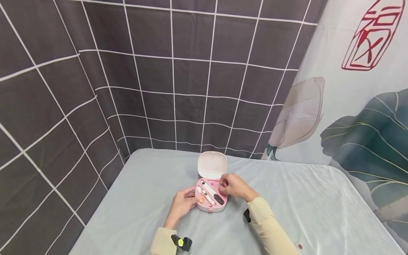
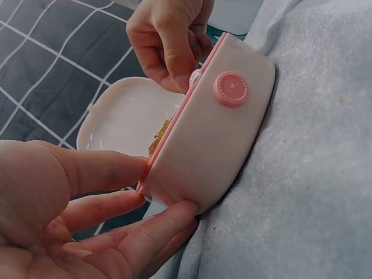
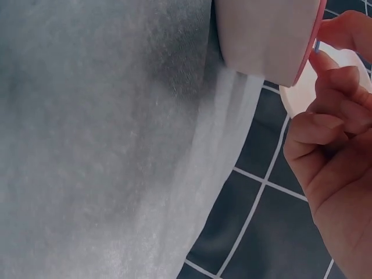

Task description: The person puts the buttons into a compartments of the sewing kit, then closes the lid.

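Observation:
A small pink-and-white case (image 1: 210, 209) stands with its white lid (image 1: 211, 164) tipped back on the bed-like surface. In its pink tray lie a white stick with a black end (image 1: 213, 192), a shorter white piece (image 1: 208, 197) and a small orange round item (image 1: 201, 200). My left hand (image 1: 183, 204) holds the case's left side, fingertips on its rim and wall. At the tray's right side, my right hand (image 1: 235, 186) pinches a thin bluish piece (image 3: 317, 46), mostly hidden by the fingers. A pink button-shaped knob (image 2: 231, 89) sits on the case's front.
A pale grey-blue cloth (image 1: 153, 170) covers the surface. Dark curtains with white grid lines (image 1: 191, 78) hang behind and to the left; a printed white curtain (image 1: 331, 46) hangs right. A small dark red spot (image 1: 300, 246) shows near the right sleeve.

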The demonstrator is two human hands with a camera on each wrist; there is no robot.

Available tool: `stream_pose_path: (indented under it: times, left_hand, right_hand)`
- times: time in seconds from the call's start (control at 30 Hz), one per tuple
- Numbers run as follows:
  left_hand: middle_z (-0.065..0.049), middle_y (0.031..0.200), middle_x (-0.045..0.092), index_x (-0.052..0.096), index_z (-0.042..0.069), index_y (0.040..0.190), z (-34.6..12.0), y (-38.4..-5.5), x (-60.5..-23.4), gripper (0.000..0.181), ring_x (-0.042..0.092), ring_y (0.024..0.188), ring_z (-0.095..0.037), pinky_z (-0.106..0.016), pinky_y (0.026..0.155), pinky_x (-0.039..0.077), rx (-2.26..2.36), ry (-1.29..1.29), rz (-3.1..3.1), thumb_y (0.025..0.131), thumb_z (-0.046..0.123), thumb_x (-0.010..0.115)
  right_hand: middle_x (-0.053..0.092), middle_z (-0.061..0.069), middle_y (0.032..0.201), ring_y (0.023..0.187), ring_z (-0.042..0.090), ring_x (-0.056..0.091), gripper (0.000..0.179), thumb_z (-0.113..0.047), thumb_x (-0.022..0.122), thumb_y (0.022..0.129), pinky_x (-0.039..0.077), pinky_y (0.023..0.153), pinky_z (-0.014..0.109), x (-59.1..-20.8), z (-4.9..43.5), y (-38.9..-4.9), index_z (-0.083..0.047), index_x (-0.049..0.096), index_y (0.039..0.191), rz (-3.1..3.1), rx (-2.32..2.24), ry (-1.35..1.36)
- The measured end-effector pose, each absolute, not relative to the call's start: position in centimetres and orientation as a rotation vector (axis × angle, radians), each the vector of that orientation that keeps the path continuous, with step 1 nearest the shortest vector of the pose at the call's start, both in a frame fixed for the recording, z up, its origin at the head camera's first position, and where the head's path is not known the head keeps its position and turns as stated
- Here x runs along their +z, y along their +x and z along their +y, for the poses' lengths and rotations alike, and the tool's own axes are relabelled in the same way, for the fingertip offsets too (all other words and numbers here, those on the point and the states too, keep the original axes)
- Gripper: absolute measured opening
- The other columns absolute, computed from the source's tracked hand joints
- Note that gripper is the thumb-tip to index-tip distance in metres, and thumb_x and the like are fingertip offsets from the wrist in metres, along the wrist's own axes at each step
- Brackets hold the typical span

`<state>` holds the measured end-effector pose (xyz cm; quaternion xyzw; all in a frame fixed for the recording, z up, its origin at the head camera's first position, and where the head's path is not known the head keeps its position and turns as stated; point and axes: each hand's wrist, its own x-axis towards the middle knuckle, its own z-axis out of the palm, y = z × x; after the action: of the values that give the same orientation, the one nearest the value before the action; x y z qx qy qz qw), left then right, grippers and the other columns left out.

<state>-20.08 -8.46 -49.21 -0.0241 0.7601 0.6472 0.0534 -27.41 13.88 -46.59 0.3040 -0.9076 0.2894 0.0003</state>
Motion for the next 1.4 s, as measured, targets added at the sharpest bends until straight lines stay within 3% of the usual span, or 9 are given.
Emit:
stream_pose_path:
  times: [0.93, 1.23, 1.4]
  left_hand:
    - [-0.020, 0.105, 0.062, 0.052, -0.005, 0.124, -8.2, -19.9, -49.3, 0.046, 0.064, 0.094, -0.026, -0.033, 0.075, 0.057, 1.970, -0.076, 2.298, 0.080, 0.001, 0.062]
    - [-0.021, 0.103, 0.062, 0.052, -0.008, 0.124, -8.1, -19.7, -49.2, 0.047, 0.064, 0.092, -0.026, -0.034, 0.075, 0.057, 1.992, -0.065, 2.283, 0.079, -0.001, 0.061]
    - [-0.023, 0.103, 0.062, 0.051, -0.010, 0.123, -8.2, -19.8, -49.1, 0.045, 0.064, 0.093, -0.027, -0.033, 0.075, 0.057, 1.993, -0.035, 2.315, 0.079, -0.001, 0.059]
  right_hand:
    - [0.040, -0.011, 0.053, 0.047, 0.000, 0.038, 0.009, -0.012, 0.069, 0.077, 0.031, 0.044, 0.016, -47.2, 14.0, -27.5, -0.012, 0.061, 0.074, -2.902, 1.011, 0.948]
    - [0.036, -0.010, 0.056, 0.049, -0.001, 0.035, 0.004, -0.007, 0.065, 0.077, 0.032, 0.046, 0.015, -45.8, 16.2, -25.7, -0.005, 0.063, 0.079, -2.812, 1.170, 0.919]
    - [0.035, -0.012, 0.055, 0.050, -0.002, 0.036, 0.004, -0.010, 0.065, 0.078, 0.039, 0.051, 0.016, -45.5, 18.3, -24.1, -0.007, 0.062, 0.079, -2.808, 1.147, 0.864]
